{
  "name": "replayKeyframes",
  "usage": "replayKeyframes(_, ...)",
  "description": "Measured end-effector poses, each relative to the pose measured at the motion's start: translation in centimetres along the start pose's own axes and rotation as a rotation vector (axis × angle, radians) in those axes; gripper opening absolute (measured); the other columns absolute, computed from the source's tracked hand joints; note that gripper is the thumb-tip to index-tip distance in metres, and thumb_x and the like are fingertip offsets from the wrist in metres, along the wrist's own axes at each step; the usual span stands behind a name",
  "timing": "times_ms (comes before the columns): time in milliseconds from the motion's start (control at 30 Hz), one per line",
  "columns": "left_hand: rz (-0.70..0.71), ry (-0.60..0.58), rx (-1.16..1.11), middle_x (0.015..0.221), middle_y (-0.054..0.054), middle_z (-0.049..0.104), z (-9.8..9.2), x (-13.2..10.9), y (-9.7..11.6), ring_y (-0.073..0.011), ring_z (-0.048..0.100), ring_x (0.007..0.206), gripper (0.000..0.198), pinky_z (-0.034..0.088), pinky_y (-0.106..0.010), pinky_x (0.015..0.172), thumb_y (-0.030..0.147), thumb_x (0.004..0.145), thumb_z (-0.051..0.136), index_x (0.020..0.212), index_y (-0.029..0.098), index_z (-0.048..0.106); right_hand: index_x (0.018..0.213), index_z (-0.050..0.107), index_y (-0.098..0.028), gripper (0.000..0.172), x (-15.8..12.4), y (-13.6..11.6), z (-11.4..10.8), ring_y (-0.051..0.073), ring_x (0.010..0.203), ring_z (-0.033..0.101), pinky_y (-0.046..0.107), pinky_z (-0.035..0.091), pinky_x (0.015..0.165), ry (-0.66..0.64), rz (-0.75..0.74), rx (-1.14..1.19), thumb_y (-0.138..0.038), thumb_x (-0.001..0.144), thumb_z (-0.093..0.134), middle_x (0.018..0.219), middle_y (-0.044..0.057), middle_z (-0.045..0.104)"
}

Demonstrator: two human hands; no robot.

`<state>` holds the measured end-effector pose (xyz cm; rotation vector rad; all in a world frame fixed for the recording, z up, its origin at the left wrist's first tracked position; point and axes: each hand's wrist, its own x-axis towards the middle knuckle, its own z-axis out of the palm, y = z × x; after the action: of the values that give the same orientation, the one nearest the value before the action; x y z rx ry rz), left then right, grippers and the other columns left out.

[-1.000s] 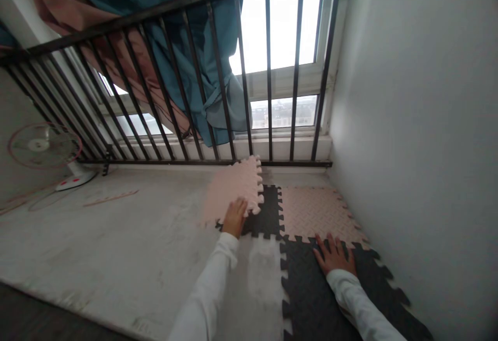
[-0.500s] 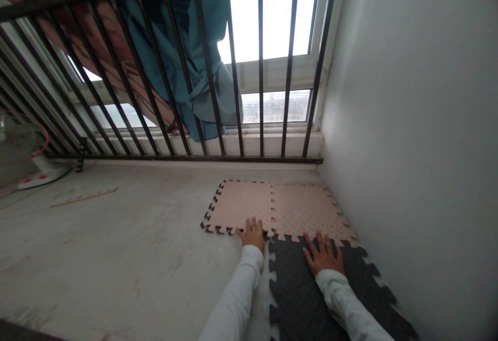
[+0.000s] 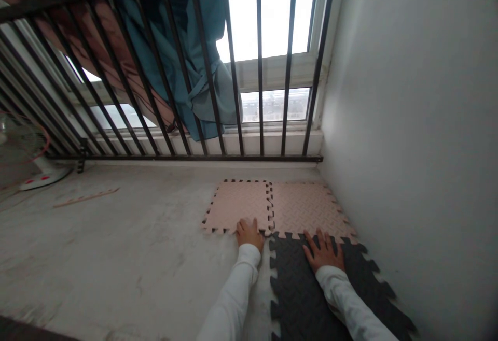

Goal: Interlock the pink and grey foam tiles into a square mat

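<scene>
Two pink foam mat tiles lie side by side on the floor, the left pink tile (image 3: 237,201) and the right pink tile (image 3: 305,206), with a narrow dark gap along their toothed seam. A dark grey foam tile (image 3: 295,289) meets the right pink tile's near edge. My left hand (image 3: 249,233) rests on the near edge of the left pink tile, fingers apart and slightly bent. Spread flat, my right hand (image 3: 323,252) presses on the dark grey tile, its fingertips by the seam with the right pink tile.
A white wall (image 3: 408,123) rises along the right. Behind the tiles stands a black metal railing (image 3: 233,159), with blue and pink curtains (image 3: 210,87) and windows beyond. To the left are a fan (image 3: 44,179) and a thin strip (image 3: 85,197) on the pale floor (image 3: 136,258).
The left pink tile has shifted slightly left under my left hand, and dark notches now show along its right seam. My left fingers are more bent. My right hand has stayed in place.
</scene>
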<state>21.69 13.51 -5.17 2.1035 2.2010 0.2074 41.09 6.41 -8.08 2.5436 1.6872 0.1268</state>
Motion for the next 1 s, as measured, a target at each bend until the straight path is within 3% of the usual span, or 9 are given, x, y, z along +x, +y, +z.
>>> replayKeyframes(167,-0.077,0.03,-0.003,0.122,-0.013,0.038,-0.5,-0.3,0.1,-0.0312,0.038,0.105,0.057,0.028,-0.04,0.084,0.04,0.067,0.051,0.122,0.032,0.04,0.127,0.023,-0.042,0.048,-0.1,-0.1,-0.3,0.023,0.126,0.018,0.049,0.01,0.098,-0.02,0.002,-0.004,-0.052,0.08,0.026,0.14,0.001,0.021)
replayKeyframes(467,-0.083,-0.039,-0.007,0.12,-0.01,0.037,-0.3,0.2,0.9,-0.0276,0.039,0.102,0.048,0.027,-0.038,0.083,0.025,0.071,0.047,0.118,0.035,0.044,0.127,0.023,-0.042,0.048,0.0,-0.1,0.0,0.023,0.126,0.019,0.05,0.01,0.097,0.006,-0.003,-0.02,-0.052,0.08,0.026,0.14,0.001,0.02)
replayKeyframes(667,-0.151,-0.008,-0.007,0.119,-0.01,0.038,-0.2,0.0,1.4,-0.0281,0.042,0.098,0.045,0.031,-0.039,0.08,0.037,0.07,0.051,0.115,0.038,0.045,0.127,0.024,-0.041,0.048,-0.1,-0.1,0.5,0.023,0.126,0.018,0.051,0.008,0.097,0.037,0.0,-0.017,-0.052,0.08,0.025,0.14,0.001,0.021)
replayKeyframes(767,-0.17,-0.052,0.003,0.12,-0.009,0.037,-0.3,0.0,1.3,-0.0262,0.043,0.096,0.045,0.032,-0.037,0.077,0.032,0.073,0.048,0.117,0.04,0.043,0.127,0.024,-0.041,0.049,-0.1,-0.1,0.3,0.023,0.126,0.018,0.051,0.008,0.097,0.029,-0.001,-0.007,-0.052,0.079,0.025,0.14,0.001,0.022)
replayKeyframes(900,-0.081,-0.037,0.007,0.118,-0.009,0.038,-1.5,0.6,0.8,-0.0249,0.041,0.098,0.046,0.032,-0.034,0.076,0.026,0.071,0.048,0.116,0.038,0.044,0.127,0.025,-0.041,0.049,-0.1,0.0,-0.1,0.023,0.126,0.017,0.05,0.009,0.098,0.004,-0.003,0.01,-0.053,0.079,0.026,0.14,0.001,0.021)
replayKeyframes(1000,-0.001,0.002,0.024,0.114,-0.009,0.04,-3.8,1.6,0.7,-0.0252,0.038,0.1,0.046,0.029,-0.035,0.081,0.031,0.069,0.051,0.115,0.035,0.047,0.126,0.025,-0.042,0.048,-0.1,0.0,-0.2,0.022,0.126,0.017,0.049,0.01,0.098,-0.001,-0.007,0.015,-0.052,0.079,0.026,0.14,0.0,0.022)
